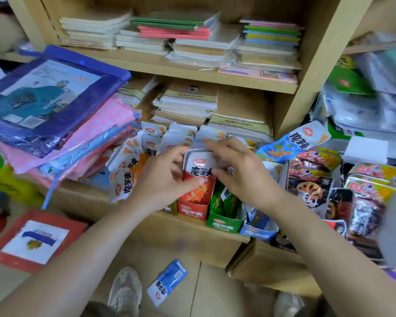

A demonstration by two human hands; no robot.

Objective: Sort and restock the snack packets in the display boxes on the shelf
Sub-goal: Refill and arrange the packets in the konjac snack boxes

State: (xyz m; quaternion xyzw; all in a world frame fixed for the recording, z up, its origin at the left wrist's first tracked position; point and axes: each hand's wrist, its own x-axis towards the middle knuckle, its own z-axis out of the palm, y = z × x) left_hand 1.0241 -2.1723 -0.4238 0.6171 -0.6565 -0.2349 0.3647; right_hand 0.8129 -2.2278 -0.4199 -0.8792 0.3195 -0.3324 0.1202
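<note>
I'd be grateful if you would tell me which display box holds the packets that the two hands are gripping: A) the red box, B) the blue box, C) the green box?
A: the left hand and the right hand both hold the red packets, which stand upright in the red box.

Packets, apparently tight, beside red box

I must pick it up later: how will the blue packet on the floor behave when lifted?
The blue packet looks thin and flat, so probably light and floppy. Its glossy film may be slippery; it should not roll.
</note>
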